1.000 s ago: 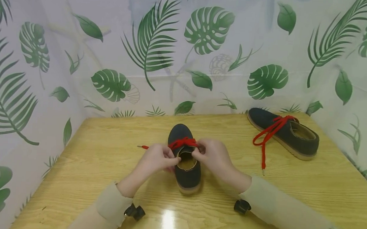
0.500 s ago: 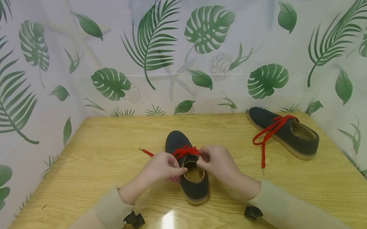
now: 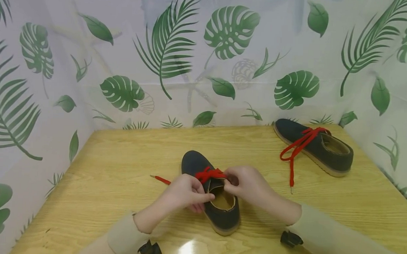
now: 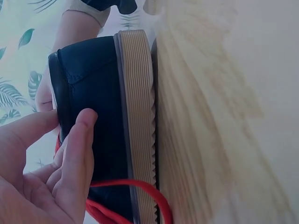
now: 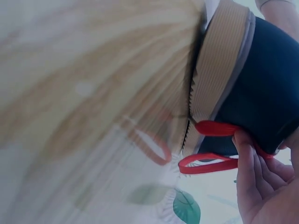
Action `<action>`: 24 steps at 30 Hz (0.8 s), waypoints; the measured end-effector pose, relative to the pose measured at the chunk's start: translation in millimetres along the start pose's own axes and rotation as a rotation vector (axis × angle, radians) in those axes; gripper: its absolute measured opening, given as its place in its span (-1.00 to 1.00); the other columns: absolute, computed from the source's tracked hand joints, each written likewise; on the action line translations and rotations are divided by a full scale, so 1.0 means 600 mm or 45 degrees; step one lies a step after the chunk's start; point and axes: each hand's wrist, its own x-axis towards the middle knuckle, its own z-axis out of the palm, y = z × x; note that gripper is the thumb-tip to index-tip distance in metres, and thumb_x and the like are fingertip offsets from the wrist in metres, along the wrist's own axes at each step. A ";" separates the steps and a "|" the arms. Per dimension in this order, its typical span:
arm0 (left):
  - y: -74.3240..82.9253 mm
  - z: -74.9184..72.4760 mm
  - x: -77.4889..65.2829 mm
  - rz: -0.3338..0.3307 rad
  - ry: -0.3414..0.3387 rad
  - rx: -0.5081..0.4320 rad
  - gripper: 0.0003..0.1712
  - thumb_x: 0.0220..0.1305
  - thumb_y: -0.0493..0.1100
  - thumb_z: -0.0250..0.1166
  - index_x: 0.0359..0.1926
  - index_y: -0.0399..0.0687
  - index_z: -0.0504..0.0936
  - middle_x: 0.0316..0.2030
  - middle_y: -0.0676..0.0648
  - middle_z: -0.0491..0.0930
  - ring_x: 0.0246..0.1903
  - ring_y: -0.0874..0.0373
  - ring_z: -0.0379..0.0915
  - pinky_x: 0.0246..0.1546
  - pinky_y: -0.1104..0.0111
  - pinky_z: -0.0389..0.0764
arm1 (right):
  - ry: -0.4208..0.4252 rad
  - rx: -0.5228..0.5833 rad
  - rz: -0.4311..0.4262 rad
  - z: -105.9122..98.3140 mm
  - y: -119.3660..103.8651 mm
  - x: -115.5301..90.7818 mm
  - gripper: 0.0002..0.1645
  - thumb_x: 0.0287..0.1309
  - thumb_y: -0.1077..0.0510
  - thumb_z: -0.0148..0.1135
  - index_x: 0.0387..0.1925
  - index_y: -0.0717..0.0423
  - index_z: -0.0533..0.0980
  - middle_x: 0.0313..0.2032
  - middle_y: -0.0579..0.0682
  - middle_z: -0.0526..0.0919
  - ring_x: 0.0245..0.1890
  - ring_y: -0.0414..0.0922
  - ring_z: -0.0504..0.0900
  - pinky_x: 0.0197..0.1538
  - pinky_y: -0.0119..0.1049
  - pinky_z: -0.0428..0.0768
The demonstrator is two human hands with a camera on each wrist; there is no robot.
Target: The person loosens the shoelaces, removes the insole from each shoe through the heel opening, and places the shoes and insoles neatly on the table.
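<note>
A dark navy shoe [image 3: 225, 222] with a tan sole stands on the table between the hands, toe pointing away and left. Red laces [image 3: 208, 174] are tied in a bow across its front. My left hand [image 3: 184, 191] pinches the left side of the shoe's opening, thumb over the collar, fingers along the outer side. On the opposite side, my right hand [image 3: 246, 182] pinches the collar close to the bow. A lace loop [image 5: 205, 165] hangs beside the right fingers. In the left wrist view, a red lace [image 4: 145, 186] droops over the sole.
The matching navy shoe [image 3: 338, 158] lies at the back right of the wooden table [image 3: 128, 150]. Its red lace [image 3: 291, 171] trails onto the wood. Leaf-printed cloth [image 3: 177, 103] encloses the back and sides.
Both hands have moved the shoe toward the person and to the right. Its heel has swung rightward, so the shoe now lies more slanted. The other shoe stayed put.
</note>
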 end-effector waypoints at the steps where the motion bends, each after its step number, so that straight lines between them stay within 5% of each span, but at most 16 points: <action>1: 0.001 0.002 -0.001 0.015 -0.001 0.026 -0.65 0.30 -0.06 0.55 -0.54 -0.16 0.74 -0.64 -0.07 0.75 -0.62 0.10 0.74 -0.49 0.28 0.80 | -0.012 -0.002 -0.006 -0.002 0.001 -0.002 -0.85 0.10 0.37 0.32 -0.30 0.18 0.74 -0.51 -0.14 0.71 -0.53 -0.39 0.47 -0.42 -0.49 0.49; 11: 0.000 0.010 -0.001 0.268 0.101 0.467 -0.54 0.24 0.13 0.58 -0.69 0.12 0.65 -0.75 0.15 0.60 -0.67 0.28 0.52 -0.64 0.47 0.42 | -0.112 0.021 -0.096 -0.013 0.012 -0.010 -0.83 0.14 0.38 0.33 -0.25 0.16 0.74 -0.43 -0.14 0.76 -0.47 -0.41 0.56 -0.36 -0.50 0.59; 17: -0.004 0.007 -0.003 0.284 0.133 0.494 -0.56 0.17 0.16 0.62 -0.64 0.14 0.61 -0.73 0.22 0.47 -0.66 0.34 0.37 -0.62 0.50 0.36 | -0.164 0.023 -0.116 -0.017 0.018 -0.009 -0.83 0.17 0.38 0.32 -0.25 0.14 0.73 -0.43 -0.14 0.75 -0.47 -0.41 0.57 -0.36 -0.51 0.60; 24: -0.010 0.001 -0.010 0.271 0.221 0.496 -0.61 0.10 0.18 0.65 -0.50 0.19 0.61 -0.64 0.21 0.55 -0.62 0.33 0.45 -0.60 0.47 0.44 | -0.205 0.058 -0.129 -0.020 0.025 -0.005 -0.85 0.18 0.37 0.30 -0.28 0.13 0.71 -0.43 -0.15 0.75 -0.46 -0.42 0.58 -0.36 -0.49 0.61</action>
